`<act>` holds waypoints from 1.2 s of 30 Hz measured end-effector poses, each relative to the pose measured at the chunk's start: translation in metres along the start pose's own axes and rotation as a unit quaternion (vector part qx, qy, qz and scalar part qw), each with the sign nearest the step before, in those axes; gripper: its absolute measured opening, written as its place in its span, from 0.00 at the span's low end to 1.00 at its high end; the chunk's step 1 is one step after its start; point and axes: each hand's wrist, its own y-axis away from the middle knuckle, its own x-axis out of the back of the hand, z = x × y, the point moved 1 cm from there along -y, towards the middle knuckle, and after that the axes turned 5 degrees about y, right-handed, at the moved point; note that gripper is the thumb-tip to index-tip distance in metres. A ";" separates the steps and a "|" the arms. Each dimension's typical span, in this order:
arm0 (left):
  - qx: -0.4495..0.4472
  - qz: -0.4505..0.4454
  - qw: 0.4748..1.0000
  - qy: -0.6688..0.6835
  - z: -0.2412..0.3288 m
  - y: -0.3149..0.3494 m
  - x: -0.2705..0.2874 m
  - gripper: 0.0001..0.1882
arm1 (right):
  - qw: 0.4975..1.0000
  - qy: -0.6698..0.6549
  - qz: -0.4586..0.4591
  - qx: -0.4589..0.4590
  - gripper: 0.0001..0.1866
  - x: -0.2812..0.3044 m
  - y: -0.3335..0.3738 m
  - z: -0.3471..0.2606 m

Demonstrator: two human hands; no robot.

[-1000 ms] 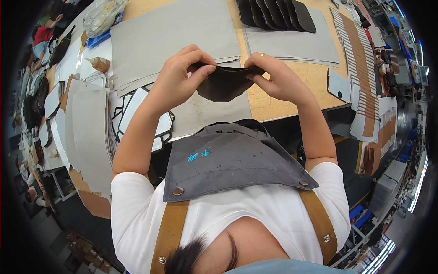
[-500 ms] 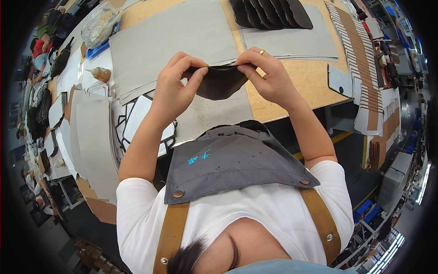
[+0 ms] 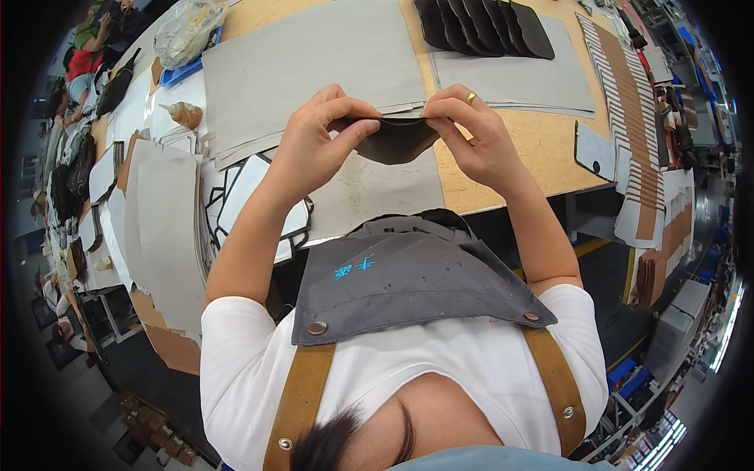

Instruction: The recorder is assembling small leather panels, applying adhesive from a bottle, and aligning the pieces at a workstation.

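Between my hands hangs a dark, curved-edged piece [image 3: 399, 143] that looks like leather, held above the grey sheets. My left hand [image 3: 324, 137] pinches its upper left edge between thumb and fingers. At its upper right edge, my right hand [image 3: 473, 135], with a gold ring, pinches it the same way. The top edge between the two pinches runs nearly straight, and the lower part bulges down. Beyond the hands, several similar dark pieces [image 3: 483, 27] lie overlapped in a row on grey board.
Large grey sheets [image 3: 314, 67] cover much of the wooden table [image 3: 534, 145]. To the left are a glue bottle [image 3: 183, 115], a plastic bag [image 3: 187, 33] in a blue tray, and black-edged white panels [image 3: 255, 196]. Striped strips [image 3: 620, 102] lie at the right. People work at far left.
The table and my hands appear slightly shifted to the right in view. The dark piece stays pinched in both hands and its lower part shows a little less.
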 end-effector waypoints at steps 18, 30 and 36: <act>-0.032 -0.174 0.961 0.213 -0.001 -0.021 0.016 0.05 | 0.985 -0.145 -0.084 0.028 0.06 -0.004 -0.012 0.002; -0.059 -0.150 0.962 0.219 -0.005 -0.023 0.009 0.05 | 0.970 -0.236 -0.052 0.004 0.03 -0.015 -0.010 0.003; -0.051 -0.129 0.972 0.187 -0.008 -0.025 0.010 0.06 | 0.996 -0.056 -0.013 0.063 0.02 -0.020 -0.019 0.001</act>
